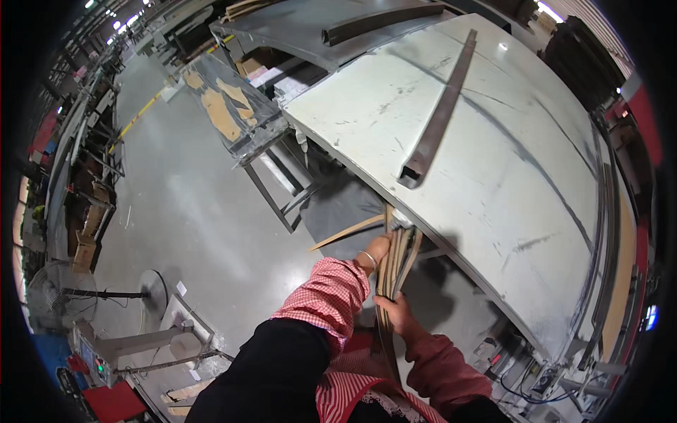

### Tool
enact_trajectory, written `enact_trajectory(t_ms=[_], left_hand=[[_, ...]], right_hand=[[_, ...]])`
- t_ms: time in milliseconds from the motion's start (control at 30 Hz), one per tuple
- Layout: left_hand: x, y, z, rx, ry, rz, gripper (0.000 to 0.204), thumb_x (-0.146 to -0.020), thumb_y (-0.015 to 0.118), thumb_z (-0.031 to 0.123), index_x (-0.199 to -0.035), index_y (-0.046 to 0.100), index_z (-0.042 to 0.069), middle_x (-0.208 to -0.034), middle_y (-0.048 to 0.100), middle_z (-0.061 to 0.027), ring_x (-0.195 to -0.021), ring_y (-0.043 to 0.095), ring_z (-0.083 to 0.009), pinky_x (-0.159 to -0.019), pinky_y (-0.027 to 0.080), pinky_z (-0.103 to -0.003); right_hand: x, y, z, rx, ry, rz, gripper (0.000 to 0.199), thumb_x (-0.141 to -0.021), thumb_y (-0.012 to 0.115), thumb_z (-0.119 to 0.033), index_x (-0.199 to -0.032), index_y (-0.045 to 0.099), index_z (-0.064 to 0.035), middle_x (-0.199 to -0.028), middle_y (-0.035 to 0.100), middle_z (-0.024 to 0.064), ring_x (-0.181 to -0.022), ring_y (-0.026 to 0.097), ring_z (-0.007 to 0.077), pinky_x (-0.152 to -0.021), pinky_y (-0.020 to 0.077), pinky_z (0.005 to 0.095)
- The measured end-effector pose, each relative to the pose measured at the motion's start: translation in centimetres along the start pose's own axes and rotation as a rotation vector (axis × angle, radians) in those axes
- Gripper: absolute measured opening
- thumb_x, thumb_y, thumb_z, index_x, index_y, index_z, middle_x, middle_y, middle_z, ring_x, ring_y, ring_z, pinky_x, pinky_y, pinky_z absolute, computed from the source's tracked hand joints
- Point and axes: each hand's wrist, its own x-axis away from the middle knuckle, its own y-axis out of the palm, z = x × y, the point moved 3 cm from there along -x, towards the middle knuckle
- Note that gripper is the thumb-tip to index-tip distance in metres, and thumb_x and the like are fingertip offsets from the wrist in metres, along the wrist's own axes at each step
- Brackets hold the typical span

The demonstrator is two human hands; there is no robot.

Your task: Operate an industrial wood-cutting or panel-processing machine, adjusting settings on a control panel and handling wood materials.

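Note:
A bundle of long, thin tan and dark strips (396, 261) hangs beside the near edge of the white table, held between both my hands. My left hand (376, 251) is closed round its left side, with a bracelet at the wrist. Lower down, my right hand (399, 313) grips the same bundle from the right, thumb across it. One tan strip (349, 233) sticks out to the left, away from the others. The bundle's lower end runs down toward my striped red clothing. On the white table (493, 183) lies a long brown channel-shaped bar (444, 106).
A second table at the back bears another brown bar (381, 23). To the left stands a small worn stand (229, 106) with tan patches on top. A pedestal fan (67, 292) is at the far left. Cables and tools (536, 384) lie at the lower right.

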Motion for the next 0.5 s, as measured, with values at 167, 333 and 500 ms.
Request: enact_trajectory(t_ms=[167, 333, 500], left_hand=[[-5.8, -1.7, 1.4, -0.052, 0.13, -0.394, 0.034, -0.095, 0.049, 0.028, -0.119, 0.054, 0.004, -0.103, 0.063, -0.0067, -0.092, 0.06, -0.0167, -0.08, 0.047, -0.03], [-16.6, -23.5, -3.8, -0.521, 0.208, -0.109, 0.049, -0.089, 0.057, 0.041, -0.121, 0.059, 0.004, -0.103, 0.067, -0.0158, -0.098, 0.062, -0.0252, -0.082, 0.047, -0.034], [-23.2, -36.1, -5.9, -0.932, 0.064, 0.327, 0.056, -0.077, 0.065, 0.035, -0.117, 0.058, -0.004, -0.107, 0.063, -0.0265, -0.103, 0.06, -0.0378, -0.088, 0.048, -0.042]], right_hand=[[-16.7, -3.5, 2.3, 0.227, -0.42, 0.301, 0.036, -0.081, 0.067, -0.012, -0.111, 0.051, -0.0022, -0.086, 0.057, 0.0067, -0.06, 0.058, 0.016, -0.053, 0.0482, 0.0312], [-31.0, -0.4, -0.2, 0.514, -0.629, 0.756, 0.063, -0.078, 0.073, -0.025, -0.125, 0.041, 0.0017, -0.107, 0.057, 0.017, -0.101, 0.057, 0.0306, -0.087, 0.0441, 0.04], [-41.4, -6.1, 0.5, 0.627, -0.59, 0.887, 0.07, -0.078, 0.073, -0.034, -0.128, 0.041, 0.0029, -0.118, 0.055, 0.0216, -0.109, 0.056, 0.0356, -0.091, 0.0435, 0.0427]])
